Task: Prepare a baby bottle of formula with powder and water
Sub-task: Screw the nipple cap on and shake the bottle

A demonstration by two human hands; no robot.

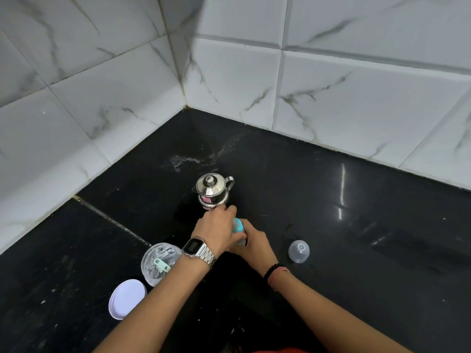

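A baby bottle with a teal collar [239, 226] sits between both hands on the black counter [331, 205]. My left hand [216, 229], wearing a metal watch, covers the bottle's top. My right hand [251, 242] wraps the bottle's body from below; most of the bottle is hidden. Just behind stands a small steel jug [212, 189] with its lid on. To the left is an open clear powder jar [159, 262] with a mint scoop [161, 265] inside.
The jar's white lid [127, 298] lies flat at the front left. A clear domed bottle cap [298, 250] rests on the counter to the right. White marble tiled walls [331, 93] meet in a corner behind. A smear of spilled liquid [201, 156] marks the counter beyond the jug.
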